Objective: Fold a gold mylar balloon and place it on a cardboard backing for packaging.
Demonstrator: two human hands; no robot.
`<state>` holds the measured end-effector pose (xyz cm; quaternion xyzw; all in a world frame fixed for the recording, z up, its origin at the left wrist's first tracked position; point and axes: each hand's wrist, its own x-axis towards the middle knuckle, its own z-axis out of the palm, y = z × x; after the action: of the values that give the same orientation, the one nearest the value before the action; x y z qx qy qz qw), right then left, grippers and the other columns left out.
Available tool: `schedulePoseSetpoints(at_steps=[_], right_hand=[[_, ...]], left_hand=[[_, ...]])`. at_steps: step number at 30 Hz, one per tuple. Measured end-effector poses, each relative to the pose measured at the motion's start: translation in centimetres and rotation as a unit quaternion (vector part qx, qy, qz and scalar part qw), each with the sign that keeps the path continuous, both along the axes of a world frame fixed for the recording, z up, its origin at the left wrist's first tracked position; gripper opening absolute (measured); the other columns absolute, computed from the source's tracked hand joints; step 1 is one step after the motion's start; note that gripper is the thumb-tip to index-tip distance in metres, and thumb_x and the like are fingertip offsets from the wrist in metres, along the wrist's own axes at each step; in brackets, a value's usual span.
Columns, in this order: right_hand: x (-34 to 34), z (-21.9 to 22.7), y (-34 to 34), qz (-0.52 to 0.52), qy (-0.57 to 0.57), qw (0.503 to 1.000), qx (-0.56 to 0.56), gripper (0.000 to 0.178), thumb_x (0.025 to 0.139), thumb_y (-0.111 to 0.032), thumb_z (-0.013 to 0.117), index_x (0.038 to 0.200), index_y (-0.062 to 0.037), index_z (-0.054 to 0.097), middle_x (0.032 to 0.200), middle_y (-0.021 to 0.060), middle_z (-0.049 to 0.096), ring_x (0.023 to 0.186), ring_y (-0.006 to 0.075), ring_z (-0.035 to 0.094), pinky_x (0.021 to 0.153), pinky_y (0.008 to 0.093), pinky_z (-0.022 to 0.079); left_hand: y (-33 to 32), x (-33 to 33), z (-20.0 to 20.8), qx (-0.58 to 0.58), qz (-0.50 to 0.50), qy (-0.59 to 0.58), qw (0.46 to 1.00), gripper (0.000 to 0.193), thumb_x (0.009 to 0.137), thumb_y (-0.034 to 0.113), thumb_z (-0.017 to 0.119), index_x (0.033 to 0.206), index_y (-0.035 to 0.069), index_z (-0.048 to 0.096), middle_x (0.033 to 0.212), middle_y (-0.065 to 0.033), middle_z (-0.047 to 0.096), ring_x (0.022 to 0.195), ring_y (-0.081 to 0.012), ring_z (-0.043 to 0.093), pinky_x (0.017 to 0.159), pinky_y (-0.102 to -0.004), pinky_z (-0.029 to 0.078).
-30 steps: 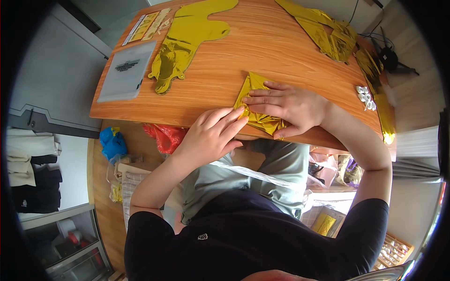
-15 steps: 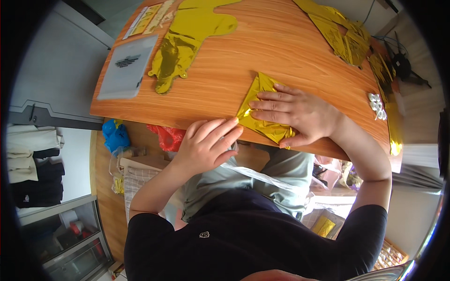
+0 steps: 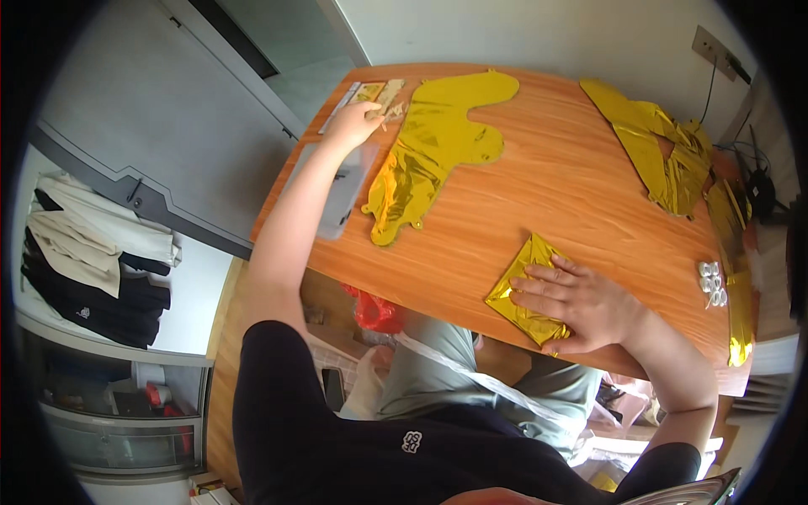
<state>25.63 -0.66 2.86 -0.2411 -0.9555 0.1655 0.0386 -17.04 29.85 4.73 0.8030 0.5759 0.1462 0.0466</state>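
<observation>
My left arm stretches to the far left of the table. My left hand (image 3: 352, 126) is over a small pile of yellow and white printed cards and beige strips (image 3: 389, 97), fingers extended at its near side; nothing lifted shows in them. My right hand (image 3: 585, 305) lies flat, fingers stretched, on a folded packet of shiny gold foil (image 3: 530, 273) at the near edge of the table. The palm hides the packet's right part. Between the hands, further back, a flat gold foil balloon (image 3: 433, 135) with rounded lobes is spread out.
A clear plastic sleeve (image 3: 341, 206) lies beneath my left forearm on the wooden table (image 3: 555, 177). Crumpled gold foil (image 3: 665, 151) rests at the far right, with small white rolls (image 3: 712, 284) at the right edge. A red plastic bag (image 3: 374, 311) hangs below the near edge.
My left hand has left the folded foil packet and reached far left to the cards. My right hand still presses the packet. The view has shifted, showing more of the table's far side.
</observation>
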Motion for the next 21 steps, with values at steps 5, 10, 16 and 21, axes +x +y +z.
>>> schedulePoseSetpoints(at_steps=[5, 10, 16, 21], right_hand=[[0.2, -0.2, 0.1, -0.001, 0.004, 1.0, 0.001, 0.08, 0.089, -0.053, 0.069, 0.154, -0.0123, 0.045, 0.164, 0.0083, 0.038, 0.153, 0.0331, 0.033, 0.126, 0.055, 0.022], [-0.1, 0.2, 0.1, 0.005, -0.006, 1.0, 0.0, 0.08, 0.09, -0.054, 0.067, 0.155, -0.0136, 0.044, 0.165, 0.0074, 0.036, 0.154, 0.0323, 0.031, 0.126, 0.0551, 0.021], [0.4, -0.3, 0.2, -0.002, -0.004, 1.0, -0.008, 0.079, 0.091, -0.055, 0.066, 0.155, -0.0142, 0.044, 0.166, 0.007, 0.036, 0.154, 0.0321, 0.03, 0.126, 0.055, 0.021], [0.0, -0.5, 0.3, 0.012, 0.001, 1.0, 0.008, 0.08, 0.091, -0.057, 0.064, 0.156, -0.0144, 0.044, 0.166, 0.0069, 0.036, 0.154, 0.032, 0.03, 0.126, 0.0548, 0.021]], left_hand=[[6.3, -1.9, -4.0, 0.092, 0.085, 0.104, 0.987, 0.075, 0.093, 0.057, 0.065, 0.152, 0.013, 0.051, 0.155, -0.0176, 0.05, 0.143, -0.0326, 0.048, 0.118, -0.0422, 0.038], [7.8, -3.1, -3.1, 0.011, 0.132, -0.041, 0.99, 0.078, 0.09, 0.059, 0.067, 0.152, 0.014, 0.052, 0.153, -0.0139, 0.054, 0.141, -0.0303, 0.051, 0.115, -0.0414, 0.041], [7.7, 0.6, -2.8, -0.142, 0.112, -0.107, 0.978, 0.075, 0.089, 0.057, 0.069, 0.149, 0.013, 0.055, 0.145, -0.0126, 0.061, 0.134, -0.0273, 0.057, 0.109, -0.0393, 0.045], [8.8, -1.5, -1.9, -0.17, 0.129, -0.065, 0.975, 0.082, 0.088, 0.063, 0.067, 0.15, 0.013, 0.052, 0.146, -0.0127, 0.06, 0.134, -0.0301, 0.057, 0.109, -0.0431, 0.046]])
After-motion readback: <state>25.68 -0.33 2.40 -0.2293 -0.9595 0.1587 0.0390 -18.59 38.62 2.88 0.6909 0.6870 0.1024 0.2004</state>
